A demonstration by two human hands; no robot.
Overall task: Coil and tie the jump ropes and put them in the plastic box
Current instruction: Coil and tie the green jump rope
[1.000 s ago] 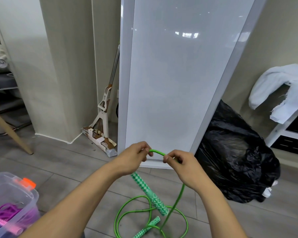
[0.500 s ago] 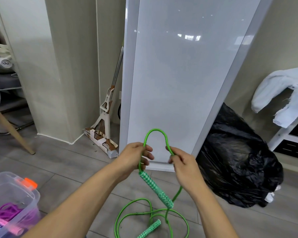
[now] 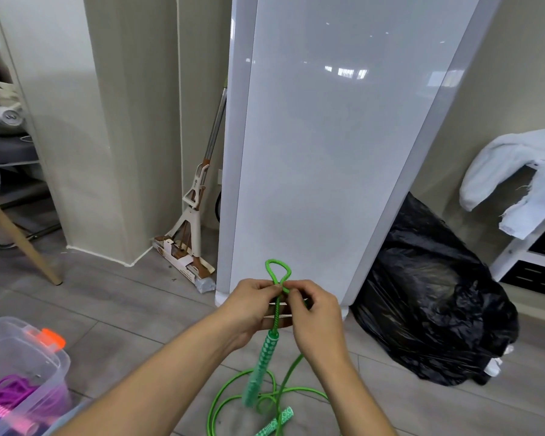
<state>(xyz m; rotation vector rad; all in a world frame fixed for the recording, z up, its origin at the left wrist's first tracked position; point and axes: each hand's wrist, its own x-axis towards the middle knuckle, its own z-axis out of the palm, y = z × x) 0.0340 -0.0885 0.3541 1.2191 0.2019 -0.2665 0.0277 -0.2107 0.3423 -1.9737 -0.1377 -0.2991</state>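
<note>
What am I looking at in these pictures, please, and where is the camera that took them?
There is no machine here: a person works with bare hands, and the camera sits on their head, looking forward and down. The left hand and right hand both pinch a green jump rope where it folds into a small loop above them. One patterned handle hangs below the hands; the rest of the rope and the other handle lie on the grey floor. At lower left stands a clear plastic box with a purple jump rope inside.
</note>
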